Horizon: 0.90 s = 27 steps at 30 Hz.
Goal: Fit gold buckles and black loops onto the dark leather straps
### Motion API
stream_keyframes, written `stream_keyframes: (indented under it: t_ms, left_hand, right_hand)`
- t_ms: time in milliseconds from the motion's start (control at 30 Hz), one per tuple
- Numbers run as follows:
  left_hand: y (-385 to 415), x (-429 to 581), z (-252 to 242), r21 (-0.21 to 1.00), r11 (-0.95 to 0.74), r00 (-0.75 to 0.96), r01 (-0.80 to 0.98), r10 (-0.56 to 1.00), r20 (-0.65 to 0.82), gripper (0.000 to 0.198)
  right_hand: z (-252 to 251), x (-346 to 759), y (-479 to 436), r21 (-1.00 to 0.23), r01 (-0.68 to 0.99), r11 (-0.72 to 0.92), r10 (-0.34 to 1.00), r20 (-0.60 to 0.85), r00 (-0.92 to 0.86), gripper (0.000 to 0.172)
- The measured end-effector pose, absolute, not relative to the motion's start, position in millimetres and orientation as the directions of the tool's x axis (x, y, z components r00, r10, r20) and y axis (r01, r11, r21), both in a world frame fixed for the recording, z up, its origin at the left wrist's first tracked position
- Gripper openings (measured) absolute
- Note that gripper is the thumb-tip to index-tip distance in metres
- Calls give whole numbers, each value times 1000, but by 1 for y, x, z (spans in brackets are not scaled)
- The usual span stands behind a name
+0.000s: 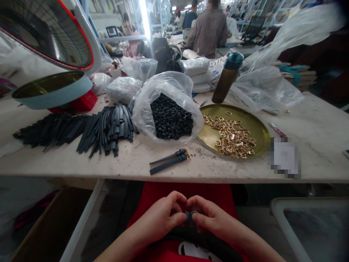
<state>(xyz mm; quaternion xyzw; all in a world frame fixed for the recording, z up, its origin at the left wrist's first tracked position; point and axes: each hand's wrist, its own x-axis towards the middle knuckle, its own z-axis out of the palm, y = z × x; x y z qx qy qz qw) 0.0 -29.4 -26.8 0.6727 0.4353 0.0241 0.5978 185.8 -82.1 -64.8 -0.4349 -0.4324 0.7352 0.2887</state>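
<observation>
While both rest over the lap below the desk (245,171), left hand (159,218) and right hand (211,218) pinch one small dark strap piece (190,216) between fingertips.

My left hand (160,214) and right hand (209,214) meeting over my lap, fingertips pinching a small dark strap piece (190,215), two finished straps (169,161) on the table edge (81,163), brass tray (253,123) of gold buckles (231,136), open bag of black loops (170,118), pile of dark straps (109,127) left.
</observation>
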Motion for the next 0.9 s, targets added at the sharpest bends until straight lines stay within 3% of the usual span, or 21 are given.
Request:
stream_keyframes:
  t_ms: [133, 267, 400, 533, 633, 767, 900]
  left_hand:
    - [-33, -2, -28, 826, 119, 612, 552, 615, -497, 29]
    - [-34, -10, -30, 762, 191, 619, 619, 478, -623, 24]
    - [-34, -9, -33, 740, 91, 608, 666, 510, -609, 22]
    - [-28, -3, -30, 744, -13, 597, 668, 606, -525, 22]
    - [-19, -2, -26, 740, -21, 574, 672, 646, -503, 24]
    - [-10, 1, -27, 767, 93, 537, 634, 661, -525, 20]
    - [-9, 5, -38, 795, 237, 489, 558, 680, -546, 18]
  right_hand:
    - [-68, 180, -89, -947, 91, -308, 880, -320, -351, 18]
    - [-61, 177, -90, -951, 244, -188, 905, -264, -334, 21]
    - [-56, 175, -86, -939, 318, -130, 899, -247, -362, 21]
    - [-62, 177, -76, -960, 201, -197, 919, -252, -302, 17]
    - [-64, 181, -66, -935, 42, -351, 889, -347, -299, 30]
    - [-64, 184, -58, -893, -32, -448, 859, -421, -290, 40]
    - [-69, 181, -56, -933, 9, -359, 911, -353, -211, 36]
